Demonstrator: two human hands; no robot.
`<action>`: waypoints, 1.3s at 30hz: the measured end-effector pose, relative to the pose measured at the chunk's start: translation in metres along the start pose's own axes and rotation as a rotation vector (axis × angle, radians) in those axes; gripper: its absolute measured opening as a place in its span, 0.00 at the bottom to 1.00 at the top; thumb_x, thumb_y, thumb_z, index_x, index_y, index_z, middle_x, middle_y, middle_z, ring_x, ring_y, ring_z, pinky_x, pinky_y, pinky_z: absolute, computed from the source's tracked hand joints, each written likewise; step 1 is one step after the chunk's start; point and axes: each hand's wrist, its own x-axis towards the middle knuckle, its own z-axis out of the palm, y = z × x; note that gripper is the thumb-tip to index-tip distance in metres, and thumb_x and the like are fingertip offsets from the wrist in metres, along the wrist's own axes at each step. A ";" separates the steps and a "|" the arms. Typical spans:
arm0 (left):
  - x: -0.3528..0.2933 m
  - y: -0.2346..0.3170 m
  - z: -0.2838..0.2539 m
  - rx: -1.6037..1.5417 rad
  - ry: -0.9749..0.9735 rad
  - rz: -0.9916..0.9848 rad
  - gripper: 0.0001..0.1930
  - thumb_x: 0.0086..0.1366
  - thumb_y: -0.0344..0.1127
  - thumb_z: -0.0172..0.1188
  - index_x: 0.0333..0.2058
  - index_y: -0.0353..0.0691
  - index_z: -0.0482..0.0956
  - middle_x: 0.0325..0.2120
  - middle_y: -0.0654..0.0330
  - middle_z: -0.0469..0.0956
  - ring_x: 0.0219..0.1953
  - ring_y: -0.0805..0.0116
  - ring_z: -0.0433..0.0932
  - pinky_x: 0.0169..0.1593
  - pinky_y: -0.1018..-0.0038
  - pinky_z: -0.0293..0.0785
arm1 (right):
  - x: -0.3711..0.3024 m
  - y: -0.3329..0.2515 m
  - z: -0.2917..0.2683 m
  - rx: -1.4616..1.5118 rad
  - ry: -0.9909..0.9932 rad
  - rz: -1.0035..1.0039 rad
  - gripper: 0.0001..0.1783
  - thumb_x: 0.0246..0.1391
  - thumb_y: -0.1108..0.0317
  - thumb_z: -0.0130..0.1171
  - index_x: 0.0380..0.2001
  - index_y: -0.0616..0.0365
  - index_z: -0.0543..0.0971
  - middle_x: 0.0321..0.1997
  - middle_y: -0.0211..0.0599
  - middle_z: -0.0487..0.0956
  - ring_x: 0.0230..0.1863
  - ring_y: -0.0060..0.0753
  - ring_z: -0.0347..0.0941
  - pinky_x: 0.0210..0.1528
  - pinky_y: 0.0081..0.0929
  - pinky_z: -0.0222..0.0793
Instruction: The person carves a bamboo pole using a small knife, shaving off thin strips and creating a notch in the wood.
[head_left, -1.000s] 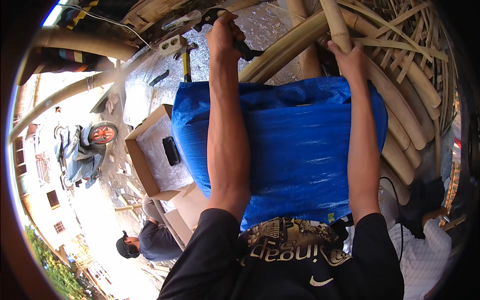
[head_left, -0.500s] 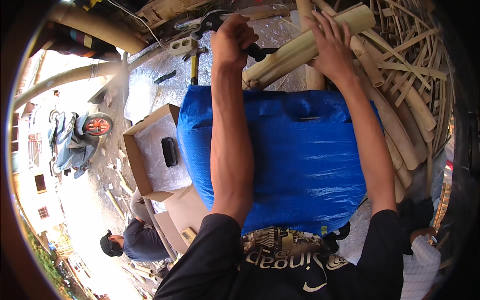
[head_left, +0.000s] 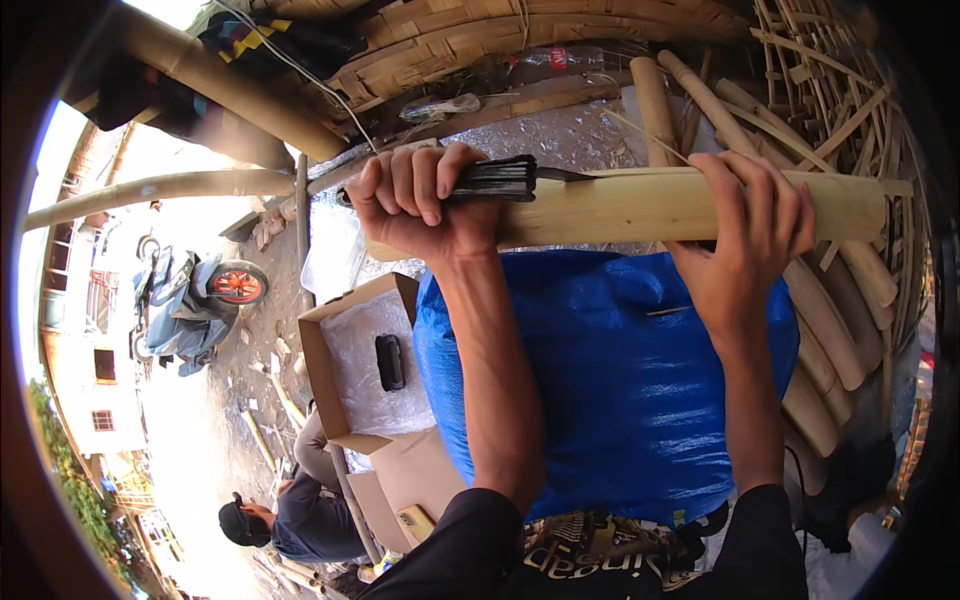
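Observation:
My left hand point(head_left: 430, 210) is closed around the thick, ribbed black handle of a knife point(head_left: 495, 180). Its dark, narrow blade points right and lies at the upper edge of a pale split bamboo piece point(head_left: 610, 212). My right hand point(head_left: 745, 225) grips the bamboo farther right, its fingers bent over the top edge. The piece lies almost level across the far side of a blue plastic sheet point(head_left: 620, 370) that covers the area in front of my body. Behind my left hand and forearm, part of the bamboo's left end is hidden.
Left of the blue sheet stands an open cardboard box point(head_left: 350, 340) with a black object point(head_left: 390, 362) inside. A phone point(head_left: 414, 522) lies near its flap. Bamboo poles point(head_left: 825, 315) crowd the right. A person in a cap point(head_left: 300, 515) sits lower left, below a parked motorcycle point(head_left: 195, 305).
The bamboo has gone from a slant to nearly level. Both hands now sit lower in the view, the right one also farther right. The view has shifted, showing more of the far woven wall.

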 end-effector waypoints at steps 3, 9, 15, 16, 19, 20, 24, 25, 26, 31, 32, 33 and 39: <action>-0.001 0.002 0.002 0.020 -0.074 -0.031 0.24 0.66 0.34 0.49 0.09 0.54 0.58 0.05 0.72 0.56 0.09 0.81 0.55 0.23 0.78 0.58 | -0.009 0.000 0.008 -0.006 0.083 0.007 0.39 0.31 0.64 0.78 0.54 0.42 0.78 0.53 0.24 0.76 0.62 0.35 0.68 0.69 0.52 0.45; -0.003 -0.009 0.012 -0.086 -0.270 -0.103 0.24 0.66 0.35 0.53 0.09 0.54 0.61 0.05 0.74 0.59 0.09 0.85 0.58 0.21 0.83 0.61 | -0.018 0.012 0.022 -0.089 0.373 -0.050 0.21 0.49 0.51 0.73 0.47 0.38 0.82 0.46 0.13 0.79 0.57 0.27 0.70 0.71 0.47 0.34; -0.004 -0.017 0.016 -0.179 -0.260 -0.168 0.25 0.64 0.32 0.55 0.08 0.53 0.62 0.04 0.74 0.60 0.08 0.85 0.57 0.21 0.83 0.60 | -0.018 0.024 0.013 -0.152 0.509 -0.111 0.16 0.57 0.48 0.67 0.45 0.37 0.83 0.45 0.12 0.80 0.56 0.24 0.70 0.74 0.45 0.31; -0.007 -0.017 0.016 -0.192 -0.258 -0.175 0.25 0.63 0.31 0.56 0.07 0.53 0.62 0.04 0.74 0.60 0.08 0.85 0.56 0.21 0.83 0.59 | -0.019 0.024 0.014 -0.163 0.518 -0.118 0.16 0.57 0.47 0.67 0.45 0.37 0.83 0.45 0.12 0.80 0.56 0.24 0.70 0.74 0.45 0.30; -0.007 -0.019 0.007 -0.190 -0.236 -0.179 0.24 0.63 0.31 0.55 0.07 0.53 0.62 0.04 0.74 0.60 0.08 0.85 0.56 0.21 0.83 0.59 | -0.022 0.029 0.012 -0.178 0.466 -0.123 0.15 0.58 0.46 0.66 0.44 0.36 0.83 0.44 0.12 0.80 0.56 0.24 0.71 0.74 0.45 0.30; -0.008 -0.020 0.004 -0.191 -0.221 -0.184 0.24 0.62 0.31 0.55 0.08 0.54 0.62 0.04 0.74 0.60 0.08 0.84 0.55 0.21 0.82 0.59 | -0.023 0.030 0.012 -0.179 0.436 -0.123 0.15 0.58 0.46 0.66 0.44 0.36 0.83 0.44 0.12 0.79 0.56 0.23 0.71 0.74 0.45 0.30; -0.006 -0.024 0.005 -0.158 -0.227 -0.209 0.23 0.61 0.29 0.57 0.09 0.56 0.62 0.04 0.75 0.60 0.08 0.86 0.56 0.23 0.83 0.61 | -0.021 0.038 0.015 -0.171 0.473 -0.123 0.15 0.57 0.47 0.67 0.44 0.36 0.82 0.44 0.12 0.79 0.56 0.23 0.71 0.74 0.45 0.30; -0.006 -0.024 0.007 -0.154 -0.235 -0.213 0.23 0.61 0.31 0.56 0.08 0.55 0.63 0.04 0.74 0.60 0.08 0.85 0.56 0.22 0.82 0.60 | -0.022 0.039 0.016 -0.173 0.478 -0.126 0.16 0.56 0.47 0.68 0.44 0.36 0.81 0.44 0.12 0.79 0.56 0.24 0.71 0.74 0.45 0.30; -0.006 -0.024 0.008 -0.150 -0.243 -0.217 0.23 0.61 0.32 0.55 0.08 0.54 0.64 0.04 0.74 0.60 0.08 0.84 0.55 0.22 0.82 0.60 | -0.022 0.040 0.016 -0.176 0.482 -0.129 0.17 0.56 0.46 0.69 0.45 0.36 0.81 0.43 0.12 0.79 0.56 0.24 0.71 0.74 0.45 0.30; -0.008 -0.024 0.009 -0.168 -0.262 -0.244 0.21 0.60 0.33 0.55 0.09 0.54 0.63 0.04 0.73 0.61 0.08 0.83 0.56 0.24 0.79 0.61 | -0.016 0.048 0.019 -0.182 0.546 -0.169 0.21 0.50 0.44 0.74 0.44 0.35 0.81 0.44 0.13 0.78 0.56 0.24 0.71 0.74 0.44 0.33; -0.009 -0.025 0.010 -0.161 -0.255 -0.251 0.21 0.60 0.33 0.55 0.09 0.54 0.62 0.04 0.73 0.61 0.08 0.82 0.56 0.24 0.79 0.61 | -0.015 0.051 0.018 -0.185 0.551 -0.183 0.22 0.48 0.44 0.75 0.44 0.35 0.81 0.45 0.14 0.78 0.56 0.24 0.71 0.74 0.44 0.33; -0.009 -0.026 0.008 -0.159 -0.246 -0.260 0.21 0.60 0.33 0.56 0.09 0.53 0.62 0.04 0.73 0.61 0.08 0.82 0.56 0.24 0.79 0.61 | -0.015 0.053 0.018 -0.190 0.550 -0.190 0.22 0.48 0.45 0.75 0.44 0.35 0.80 0.45 0.13 0.78 0.55 0.24 0.71 0.74 0.44 0.34; -0.009 -0.029 0.006 -0.134 -0.222 -0.284 0.21 0.60 0.33 0.55 0.09 0.53 0.62 0.05 0.73 0.61 0.09 0.81 0.57 0.24 0.78 0.60 | -0.014 0.063 0.015 -0.190 0.536 -0.223 0.22 0.48 0.45 0.75 0.44 0.34 0.80 0.45 0.12 0.78 0.56 0.24 0.71 0.74 0.42 0.35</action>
